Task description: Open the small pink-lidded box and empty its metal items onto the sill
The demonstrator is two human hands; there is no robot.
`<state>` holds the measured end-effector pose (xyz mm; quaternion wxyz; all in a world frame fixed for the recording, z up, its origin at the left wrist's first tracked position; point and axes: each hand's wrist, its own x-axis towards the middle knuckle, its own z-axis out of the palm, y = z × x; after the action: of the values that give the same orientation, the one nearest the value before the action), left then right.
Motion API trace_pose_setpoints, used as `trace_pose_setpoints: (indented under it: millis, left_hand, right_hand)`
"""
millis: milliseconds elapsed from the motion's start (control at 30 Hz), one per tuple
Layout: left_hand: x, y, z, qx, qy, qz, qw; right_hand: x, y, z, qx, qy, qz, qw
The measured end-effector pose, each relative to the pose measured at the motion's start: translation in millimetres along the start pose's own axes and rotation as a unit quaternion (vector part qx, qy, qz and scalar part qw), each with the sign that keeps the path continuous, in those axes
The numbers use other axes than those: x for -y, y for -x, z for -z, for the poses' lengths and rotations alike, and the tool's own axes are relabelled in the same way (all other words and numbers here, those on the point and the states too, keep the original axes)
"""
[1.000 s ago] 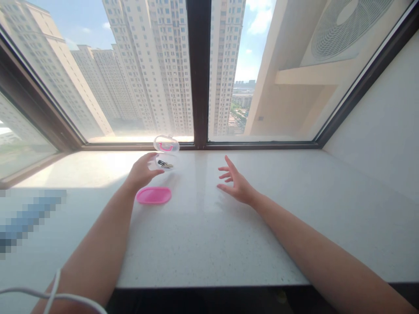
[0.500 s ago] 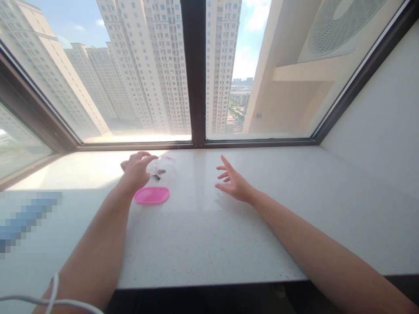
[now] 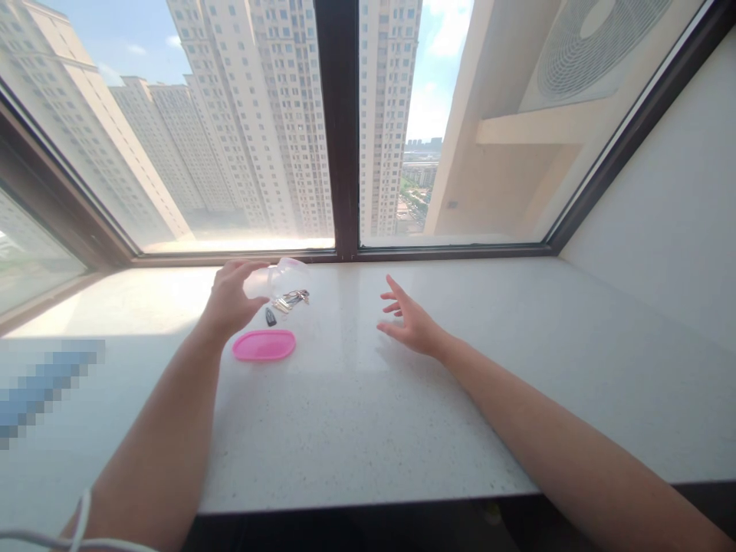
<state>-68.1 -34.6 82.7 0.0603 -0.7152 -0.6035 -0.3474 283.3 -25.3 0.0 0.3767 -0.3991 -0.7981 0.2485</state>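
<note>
My left hand [image 3: 233,299] grips a clear plastic container [image 3: 277,280], which is tipped on its side with its mouth toward the right. Just below its mouth, several small metal hair clips [image 3: 291,300] lie in a heap on the white sill. One dark clip [image 3: 270,317] rests apart from them, close to my left thumb. Nearer to me lies a pink oval lid [image 3: 264,346], flat on the surface. My right hand [image 3: 411,318] holds nothing; its fingers are spread, to the right of the clips and clear of them.
A brown window frame [image 3: 345,153] borders the back of the white sill [image 3: 345,429]. At the left is a blurred blue patch [image 3: 51,383]. A white cable [image 3: 83,521] crosses over my left forearm. The sill's front edge runs along the bottom, and a white wall [image 3: 661,230] stands at the right.
The container has been tilted over to the right by my left hand, and more clips now lie spilled on the sill. My right hand has hardly moved.
</note>
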Motion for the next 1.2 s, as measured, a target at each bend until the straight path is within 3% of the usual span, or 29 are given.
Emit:
trace_pose_setpoints:
  millis: [100,200,333,467,567,700,767,1000,1200]
  left_hand:
    - [-10,0,-2.4,0.05,0.214,0.026,0.975]
    - [-22,3,-18.1,0.102,0.392,0.01,0.914]
    - [-43,12,-47.9,0.17,0.483,-0.009,0.859]
    - [-59,22,-73.6,0.24,0.5,-0.026,0.832]
    - [-63,26,-86.2,0.255,0.462,-0.032,0.849]
    - [-62,27,-94.0,0.223,0.329,-0.032,0.917]
    - [-60,27,-96.3,0.219,0.281,-0.023,0.934]
    - [-55,27,-101.4,0.224,0.274,-0.007,0.935]
    - [-55,26,-100.7,0.205,0.348,-0.009,0.915]
  right_hand:
    - [-2,0,-1,-0.008,0.007,0.003,1.0]
    - [0,0,-3,0.001,-0.005,0.012,1.0]
    - [5,-1,-6,0.015,-0.034,0.033,0.999]
    - [10,-3,-7,-0.004,-0.041,0.061,0.997]
    - [10,-4,-6,-0.033,-0.054,0.067,0.996]
    - [3,-7,-2,-0.052,-0.06,0.041,0.996]
    - [-3,-9,0,-0.065,-0.055,0.019,0.996]
    - [-21,-14,5,-0.051,-0.111,-0.043,0.992]
    - [-14,-12,1,-0.003,-0.13,-0.031,0.991]
